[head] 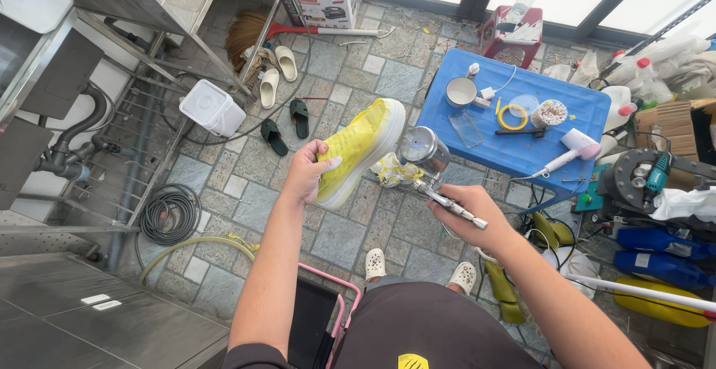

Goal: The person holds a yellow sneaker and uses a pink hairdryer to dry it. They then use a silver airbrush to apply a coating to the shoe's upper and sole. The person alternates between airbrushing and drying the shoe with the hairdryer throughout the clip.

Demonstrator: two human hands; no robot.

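Spraying step in hand, by the look of it: the left hand (304, 175) is clamped round the heel end of a yellow sneaker with a thick white sole (359, 149), held up in the air over the stone-tiled floor (253, 182), toe pointing away and up to the right. The right hand (471, 208) is closed on a small metal spray gun with a shiny round cup on top (426, 161), nozzle end just beside the sneaker's sole, near the toe. Hands are apart, one thing each. A crumpled yellow-stained rag (393, 171) sits under the cup, between gun and sneaker; cannot tell which hand holds it.

Next move likely calls for a steady aim at the sneaker's side, with the left wrist turning the sneaker so fresh surface faces the nozzle.

Around: blue plastic worktop (447, 126) just beyond the gun, carrying a metal mug (460, 91), a yellow tape ring (512, 117), a clear flat piece (466, 127) and a white and pink hair dryer (573, 149). Red plastic stool (513, 35) further off. White square bucket (212, 106), green and cream slippers (283, 108) and a coiled dark hose (169, 214) on the floor to the left. Pink metal frame (337, 311) by the person's knees. The worktop edge and the gun's trailing hose crowd the right side; spray could drift onto the worktop things.
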